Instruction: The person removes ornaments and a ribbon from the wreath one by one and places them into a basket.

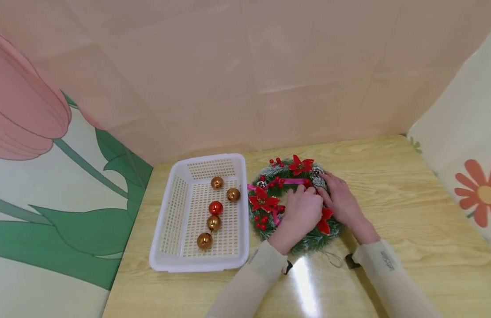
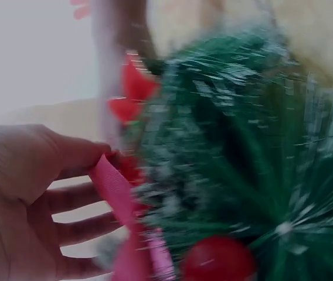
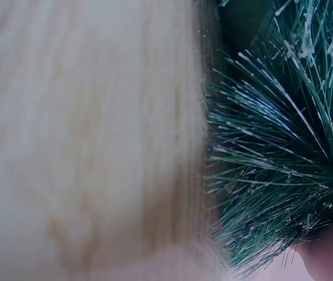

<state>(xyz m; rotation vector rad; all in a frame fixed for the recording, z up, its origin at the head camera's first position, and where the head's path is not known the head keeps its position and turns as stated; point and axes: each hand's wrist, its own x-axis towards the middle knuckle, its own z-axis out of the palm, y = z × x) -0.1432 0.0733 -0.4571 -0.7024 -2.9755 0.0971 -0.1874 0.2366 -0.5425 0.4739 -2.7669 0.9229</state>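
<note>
A green, frosted Christmas wreath (image 1: 311, 242) lies on the wooden table, decorated with red poinsettias (image 1: 263, 201), red berries, pine cones and a pink ribbon (image 1: 294, 181). My left hand (image 1: 303, 210) is over the wreath's centre. In the left wrist view, its thumb and a finger pinch the pink ribbon (image 2: 116, 187), while the other fingers are spread apart behind. On the wreath's right side, my right hand (image 1: 342, 201) grips the greenery, its fingers near a pine cone (image 1: 318, 172). The right wrist view catches only part of that hand beside the green needles (image 3: 284, 152).
Left of the wreath stands a white plastic basket (image 1: 245, 225) holding several gold balls (image 1: 214, 223) and one red ball (image 1: 215, 207). A thin cord loop (image 1: 334, 259) lies on the table (image 1: 388, 185) in front of the wreath. A draped wall rises behind.
</note>
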